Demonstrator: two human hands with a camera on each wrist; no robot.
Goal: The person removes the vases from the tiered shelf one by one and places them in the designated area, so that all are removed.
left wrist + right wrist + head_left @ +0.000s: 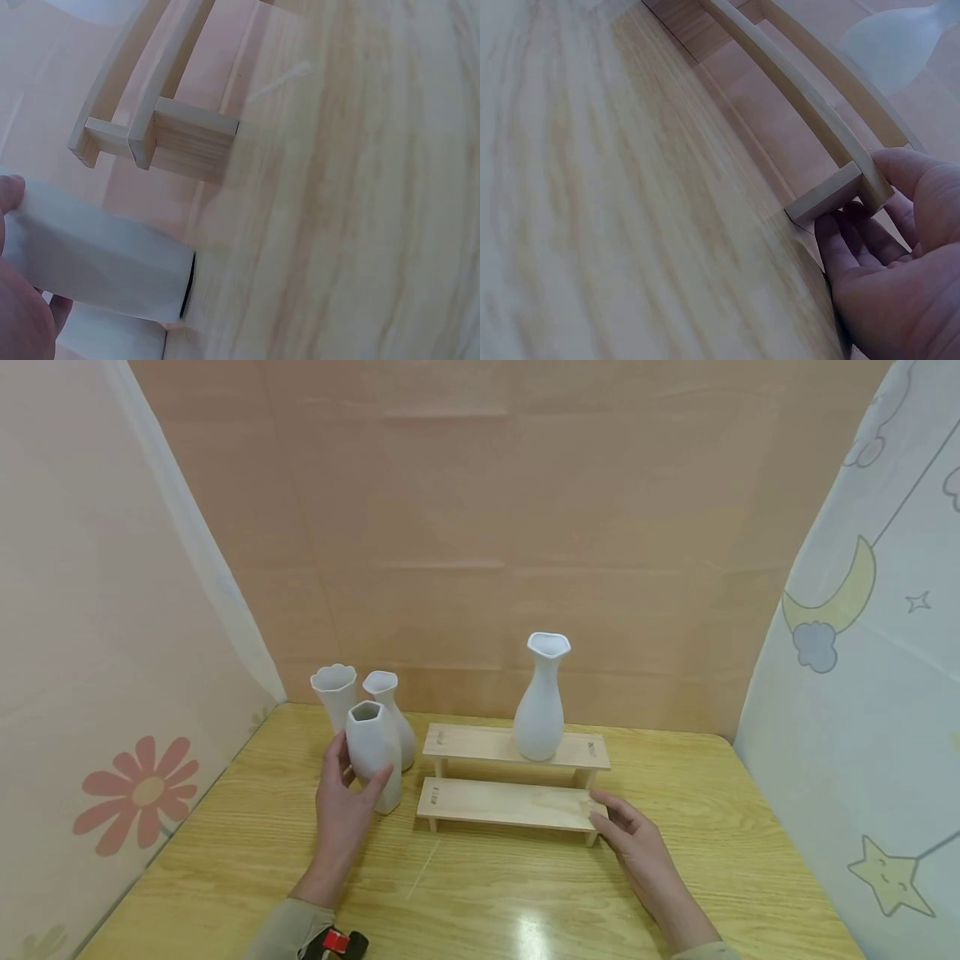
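On the left, my left hand (345,806) grips a white faceted vase (378,752) with a pentagonal mouth, thumb on its near right side and fingers round the left. In the left wrist view the vase's dark-edged base (189,285) is right at the tabletop. My right hand (636,845) holds the right end of a two-step wooden display stand (510,803) by its lower step. The right wrist view has the thumb on top of the board and the fingers (836,244) curled by its leg. A slender-necked white vase (540,714) stands upright on the upper step.
Behind the gripped vase stand a flower-rimmed white vase (335,689) and a narrow-necked white vase (401,727), both partly hidden. The wood-grain table (480,902) meets a tan cloth backdrop (480,527). Printed cloth panels flank both sides.
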